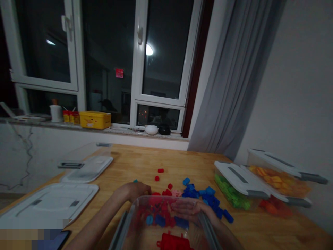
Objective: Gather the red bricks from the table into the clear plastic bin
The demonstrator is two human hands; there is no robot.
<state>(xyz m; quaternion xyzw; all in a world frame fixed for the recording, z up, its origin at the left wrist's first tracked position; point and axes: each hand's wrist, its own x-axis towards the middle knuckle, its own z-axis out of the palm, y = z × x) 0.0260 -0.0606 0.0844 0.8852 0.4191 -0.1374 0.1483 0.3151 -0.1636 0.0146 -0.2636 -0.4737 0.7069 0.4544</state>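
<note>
A clear plastic box stands at the near edge of the view, with a red toy piece low inside it. Behind its far wall my right hand shows through the plastic, its fingers stretched out to the left beside red pieces. My left hand curves over the table just left of the box, near the red blocks; its fingertips are hidden. A heap of blue blocks spreads to the right of the red ones, with a few pink pieces between. Two loose red blocks lie farther back.
Lidded boxes hold green pieces, orange pieces and red pieces at the right. White lids and another clear box lie at the left, above a dark flat device. A yellow box sits on the windowsill.
</note>
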